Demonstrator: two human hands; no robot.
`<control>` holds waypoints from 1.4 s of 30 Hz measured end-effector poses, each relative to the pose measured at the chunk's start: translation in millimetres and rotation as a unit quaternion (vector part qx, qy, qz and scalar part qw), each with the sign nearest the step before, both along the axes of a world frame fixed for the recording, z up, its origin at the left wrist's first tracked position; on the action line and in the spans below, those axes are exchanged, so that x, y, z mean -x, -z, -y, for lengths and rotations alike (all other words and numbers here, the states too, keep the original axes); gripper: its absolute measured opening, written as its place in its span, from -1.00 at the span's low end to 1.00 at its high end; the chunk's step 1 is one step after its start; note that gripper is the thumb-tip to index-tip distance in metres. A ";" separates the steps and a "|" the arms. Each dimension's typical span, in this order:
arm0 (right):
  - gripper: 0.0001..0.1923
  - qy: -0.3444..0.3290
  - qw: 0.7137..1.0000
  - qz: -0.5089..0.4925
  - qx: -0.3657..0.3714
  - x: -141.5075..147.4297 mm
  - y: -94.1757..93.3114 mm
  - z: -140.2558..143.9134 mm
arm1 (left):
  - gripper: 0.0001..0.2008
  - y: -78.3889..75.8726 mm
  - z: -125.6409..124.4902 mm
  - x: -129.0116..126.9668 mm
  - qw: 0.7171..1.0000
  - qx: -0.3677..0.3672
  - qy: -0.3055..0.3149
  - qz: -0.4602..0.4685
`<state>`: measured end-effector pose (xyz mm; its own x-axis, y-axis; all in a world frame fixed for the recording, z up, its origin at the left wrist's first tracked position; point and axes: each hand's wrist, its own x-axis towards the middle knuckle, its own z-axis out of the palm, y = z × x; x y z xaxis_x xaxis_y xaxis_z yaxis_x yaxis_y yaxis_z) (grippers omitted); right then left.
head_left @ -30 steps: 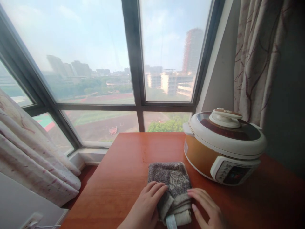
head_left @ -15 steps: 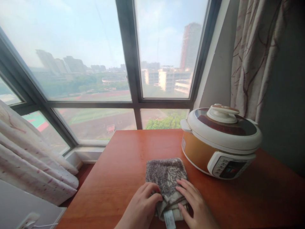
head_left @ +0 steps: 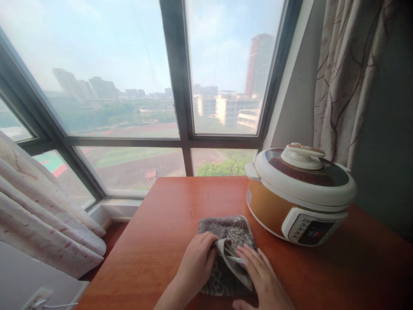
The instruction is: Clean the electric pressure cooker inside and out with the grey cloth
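Observation:
A grey patterned towel (head_left: 237, 226) lies folded on the wooden table in front of me. Its near part is lifted into a loose, curved fold with the lighter underside showing. My left hand (head_left: 196, 262) is closed at the left of this fold, fingers and thumb pinching its edge. On the other side, my right hand (head_left: 263, 275) rests its outstretched fingers against the flap, the thumb held apart. A bit of a pale label shows by the right fingertips; the rest of it is hidden.
An electric cooker (head_left: 300, 198) with a white lid and brown body stands on the right of the table (head_left: 145, 245). Windows (head_left: 119, 107) rise behind the table. Curtains (head_left: 41, 206) hang at both sides, and a plugged-in socket (head_left: 38, 299) is at lower left.
The towel's near edge, with its label, has been lifted and turned away from me. My left hand moved slightly forward with it, while my right hand shifted over the flap.

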<state>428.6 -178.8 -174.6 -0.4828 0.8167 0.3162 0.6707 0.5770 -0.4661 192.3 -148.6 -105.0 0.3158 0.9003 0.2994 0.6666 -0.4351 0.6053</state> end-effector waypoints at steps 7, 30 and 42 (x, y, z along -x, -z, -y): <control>-0.52 0.132 0.981 -0.136 0.037 14.5 -12.4 -25.6 | -0.82 -1.8 -8.5 -1.2 0.993 0.039 0.002 0.114; -0.61 0.049 0.864 -0.420 0.275 14.7 -78.6 -85.7 | -0.64 -26.8 -33.1 18.7 0.849 0.271 -0.023 0.454; -0.44 0.048 0.886 -0.391 0.243 40.8 -94.9 -69.7 | -0.64 -57.5 -24.0 2.4 0.874 0.226 -0.020 0.430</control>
<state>387.8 -109.1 -79.7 -0.1914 0.9738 0.1228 0.0681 0.1380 -0.9881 189.9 -124.6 -47.5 0.1154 0.9931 0.0210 -0.1106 -0.0082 0.9938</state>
